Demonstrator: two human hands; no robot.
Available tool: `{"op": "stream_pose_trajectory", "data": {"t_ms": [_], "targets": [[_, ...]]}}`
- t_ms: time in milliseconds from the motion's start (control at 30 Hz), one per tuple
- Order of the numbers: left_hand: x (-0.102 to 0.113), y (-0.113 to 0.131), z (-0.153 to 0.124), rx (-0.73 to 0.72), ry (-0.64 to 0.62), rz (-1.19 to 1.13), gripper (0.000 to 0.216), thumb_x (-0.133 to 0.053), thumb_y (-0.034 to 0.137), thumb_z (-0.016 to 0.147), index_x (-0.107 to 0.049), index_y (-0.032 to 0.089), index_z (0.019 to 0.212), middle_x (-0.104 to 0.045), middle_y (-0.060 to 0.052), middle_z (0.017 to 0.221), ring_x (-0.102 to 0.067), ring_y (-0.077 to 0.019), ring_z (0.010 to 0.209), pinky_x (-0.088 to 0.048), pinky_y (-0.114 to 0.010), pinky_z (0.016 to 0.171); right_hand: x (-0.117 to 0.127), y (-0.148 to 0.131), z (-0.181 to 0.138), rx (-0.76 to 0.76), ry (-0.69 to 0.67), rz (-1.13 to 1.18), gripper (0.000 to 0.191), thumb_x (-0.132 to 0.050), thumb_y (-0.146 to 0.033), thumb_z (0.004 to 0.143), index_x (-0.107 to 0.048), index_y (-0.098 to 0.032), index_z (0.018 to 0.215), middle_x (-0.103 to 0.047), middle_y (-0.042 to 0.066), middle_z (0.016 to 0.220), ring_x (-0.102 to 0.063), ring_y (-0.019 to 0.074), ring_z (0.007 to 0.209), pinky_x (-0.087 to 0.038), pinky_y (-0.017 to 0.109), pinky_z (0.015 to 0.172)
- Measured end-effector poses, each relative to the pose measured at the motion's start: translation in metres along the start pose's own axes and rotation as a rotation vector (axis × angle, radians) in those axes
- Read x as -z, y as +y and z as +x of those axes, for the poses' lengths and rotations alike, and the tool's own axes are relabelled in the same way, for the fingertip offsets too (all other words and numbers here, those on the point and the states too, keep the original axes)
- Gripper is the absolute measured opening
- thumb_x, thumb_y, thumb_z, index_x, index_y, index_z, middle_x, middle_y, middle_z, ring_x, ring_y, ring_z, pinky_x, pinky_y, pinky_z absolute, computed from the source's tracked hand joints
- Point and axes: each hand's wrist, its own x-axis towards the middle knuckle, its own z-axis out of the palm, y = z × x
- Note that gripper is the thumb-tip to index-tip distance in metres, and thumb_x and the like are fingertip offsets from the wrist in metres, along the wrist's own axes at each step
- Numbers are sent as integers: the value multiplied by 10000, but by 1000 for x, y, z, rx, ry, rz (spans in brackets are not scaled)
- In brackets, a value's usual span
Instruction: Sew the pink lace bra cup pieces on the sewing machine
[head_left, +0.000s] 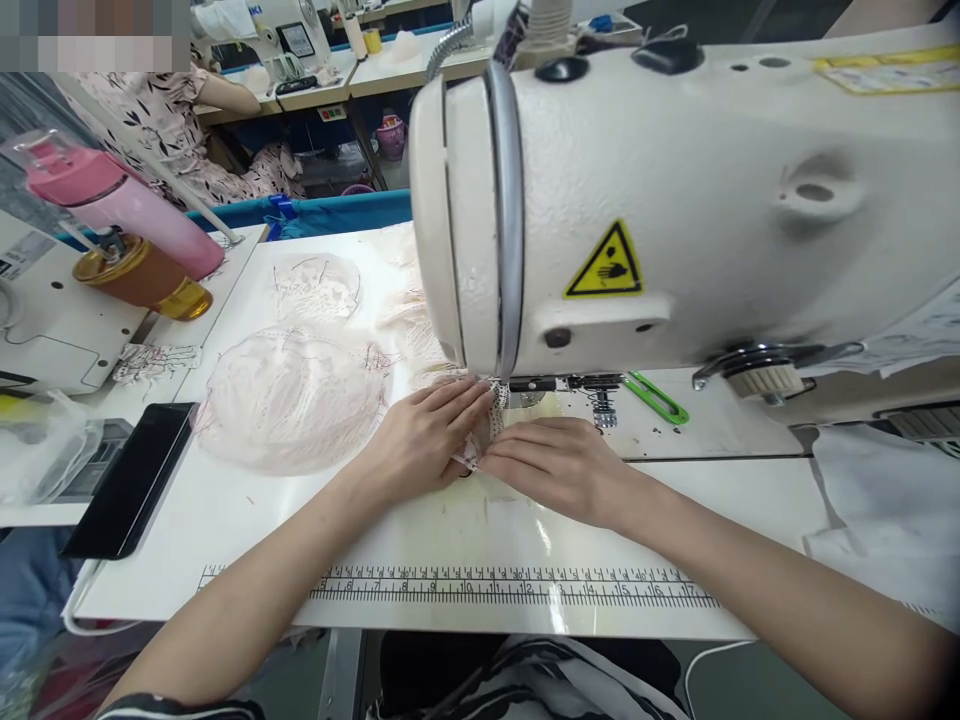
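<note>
A small piece of pale lace fabric [480,440] lies under the needle area of a white sewing machine [675,200]. My left hand [431,430] rests over its left side, fingers together and closed down on the cloth. On the other side, my right hand [559,465] pinches the fabric's near right edge between thumb and fingers. The fingertips of both hands are close to the presser foot, which the machine head partly hides. More pale lace fabric [416,325] lies behind my left hand, running under the machine head.
Sheer lace pieces [292,400] with red threads lie left. A black phone [131,480], amber cup [146,280] and pink bottle [127,200] stand or lie farther left. Green thread snips [656,398] rest right of the needle. A printed ruler [517,587] runs along the front edge. Another person [172,130] sits beyond.
</note>
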Motion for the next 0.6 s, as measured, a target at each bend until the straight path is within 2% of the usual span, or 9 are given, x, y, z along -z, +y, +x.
{"op": "stream_pose_trajectory", "data": {"t_ms": [167, 333, 600], "targets": [[1, -1, 0, 2, -8, 1, 563, -490, 159, 835, -525, 70, 1390, -588, -143, 1378, -535, -280, 1313, -482, -451, 1089, 1, -2, 4, 18, 27, -27, 114, -586, -84, 927, -661, -153, 875, -728, -20, 804, -658, 119, 796, -531, 261, 674], [1, 0, 1, -7, 4, 58, 535, -476, 183, 852, -545, 74, 1371, -598, -129, 1370, -557, -269, 1290, -470, -425, 1093, 0, -2, 3, 9, 30, -42, 126, -587, -88, 923, -664, -159, 853, -714, -27, 767, -649, 117, 771, -523, 264, 679], [-1, 5, 3, 13, 2, 109, 550, -519, 221, 841, -546, 69, 1369, -606, -137, 1360, -562, -284, 1279, -435, -454, 1102, 0, -1, 1, -15, 10, -71, 188, -535, -54, 928, -664, -164, 846, -693, -28, 739, -633, 117, 749, -477, 261, 654]]}}
